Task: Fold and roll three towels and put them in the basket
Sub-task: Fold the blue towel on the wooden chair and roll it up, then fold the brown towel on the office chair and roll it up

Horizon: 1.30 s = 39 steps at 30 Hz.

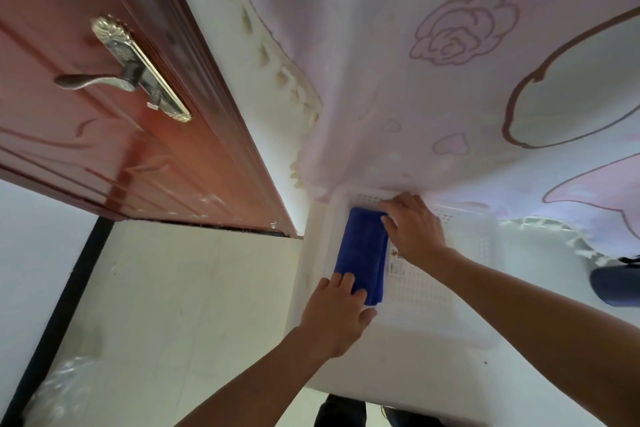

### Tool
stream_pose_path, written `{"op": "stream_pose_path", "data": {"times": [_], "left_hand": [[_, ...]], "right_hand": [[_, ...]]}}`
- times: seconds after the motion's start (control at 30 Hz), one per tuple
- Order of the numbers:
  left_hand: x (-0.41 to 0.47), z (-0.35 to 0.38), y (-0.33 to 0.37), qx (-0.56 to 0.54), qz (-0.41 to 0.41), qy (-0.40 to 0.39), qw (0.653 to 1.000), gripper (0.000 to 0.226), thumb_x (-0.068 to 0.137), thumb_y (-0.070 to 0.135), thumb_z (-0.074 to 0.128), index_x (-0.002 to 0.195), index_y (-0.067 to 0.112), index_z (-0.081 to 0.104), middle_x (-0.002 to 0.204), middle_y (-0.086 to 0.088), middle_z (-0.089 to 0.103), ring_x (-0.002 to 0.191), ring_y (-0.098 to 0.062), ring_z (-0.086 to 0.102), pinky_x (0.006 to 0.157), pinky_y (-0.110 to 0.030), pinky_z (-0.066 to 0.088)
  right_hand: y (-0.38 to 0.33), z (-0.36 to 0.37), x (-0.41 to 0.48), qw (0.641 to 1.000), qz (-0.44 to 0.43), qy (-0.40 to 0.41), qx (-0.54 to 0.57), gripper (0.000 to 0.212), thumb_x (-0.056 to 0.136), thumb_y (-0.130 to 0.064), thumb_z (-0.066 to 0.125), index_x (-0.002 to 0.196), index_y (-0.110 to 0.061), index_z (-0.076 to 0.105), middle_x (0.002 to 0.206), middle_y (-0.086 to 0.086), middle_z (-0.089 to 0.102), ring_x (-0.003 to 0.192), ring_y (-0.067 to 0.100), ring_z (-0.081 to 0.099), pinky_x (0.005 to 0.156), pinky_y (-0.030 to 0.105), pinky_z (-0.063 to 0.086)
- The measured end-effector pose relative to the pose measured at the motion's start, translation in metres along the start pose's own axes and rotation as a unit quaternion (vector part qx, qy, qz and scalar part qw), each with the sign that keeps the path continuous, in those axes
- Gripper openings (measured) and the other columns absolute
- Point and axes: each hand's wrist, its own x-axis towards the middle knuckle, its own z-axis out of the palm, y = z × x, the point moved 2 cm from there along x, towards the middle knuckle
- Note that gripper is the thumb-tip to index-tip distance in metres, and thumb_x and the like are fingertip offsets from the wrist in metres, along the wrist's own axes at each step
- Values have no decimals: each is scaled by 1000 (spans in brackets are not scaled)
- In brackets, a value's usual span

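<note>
A rolled blue towel (363,250) lies along the left side inside a white perforated plastic basket (460,246). My left hand (337,312) holds the towel's near end, fingers on top and thumb at the side. My right hand (414,227) grips the towel's far end with curled fingers. No other towel is in view.
The basket stands on a white table (398,364) by a white wall. A pale pink flowered curtain (450,80) hangs down onto the basket's far edge. A red-brown door with a metal handle (104,80) is at the left. A dark object (616,281) lies at the right edge.
</note>
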Motion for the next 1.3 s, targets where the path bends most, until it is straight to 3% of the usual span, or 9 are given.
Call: {"op": "stream_pose_path", "data": {"times": [0.17,0.5,0.63,0.7,0.77,0.87,0.97,1.07,1.3], "left_hand": [[4,6,4,32,-1,-68,997,61,98,56,17,141,19,39,146,-10,35,132,-30,32,110,-43,26],[8,8,10,25,-26,-91,995,70,95,63,14,142,17,38,144,-11,37,129,-30,36,108,-43,29],[-17,5,25,-8,-51,-5,999,53,99,51,25,132,18,49,138,-8,46,126,-26,42,109,-40,31],[-38,7,30,-28,-61,58,996,47,97,44,28,124,18,56,132,-6,53,121,-24,50,106,-38,37],[-67,8,34,-39,-106,147,983,43,92,40,32,111,20,65,117,-2,63,105,-21,61,93,-33,48],[-111,15,31,-80,-218,137,963,37,97,37,37,124,22,57,119,1,58,108,-19,56,92,-32,44],[-160,33,22,-114,-334,127,927,36,99,37,36,129,24,49,125,2,55,115,-20,54,96,-32,40],[-237,63,35,-133,-426,119,887,35,98,36,38,129,23,50,126,1,57,117,-21,55,95,-33,41],[-438,142,77,-161,-610,147,762,34,96,36,41,123,20,54,121,-2,60,110,-27,59,87,-36,46]], "right_hand": [[-7,28,3,981,-84,-169,-33,54,92,-8,51,142,-27,42,136,1,40,126,23,39,94,38,47],[5,45,15,979,-75,-188,7,51,92,-8,50,137,-32,48,132,-1,41,119,24,42,94,37,43],[1,23,16,971,-85,-223,33,58,88,-4,44,138,-32,48,138,2,48,119,26,50,94,36,45],[0,6,16,978,-80,-186,39,49,93,-10,42,136,-29,52,136,5,56,115,29,56,93,38,47],[-7,-14,10,986,-100,-132,20,40,96,-16,41,132,-27,55,127,7,62,109,29,59,92,38,48],[-40,-37,-10,980,-174,-97,27,36,97,-17,40,128,-23,57,120,5,65,102,25,61,88,38,49],[-87,-44,-44,960,-265,-92,17,34,96,-18,44,127,-22,57,108,4,67,93,24,62,82,37,49],[-151,-34,-109,919,-373,-126,-4,33,94,-18,47,125,-23,58,112,1,66,102,26,61,80,28,43],[-297,12,-299,758,-621,-186,-70,39,93,-22,45,131,-24,53,124,3,57,108,26,59,86,32,43]]}}
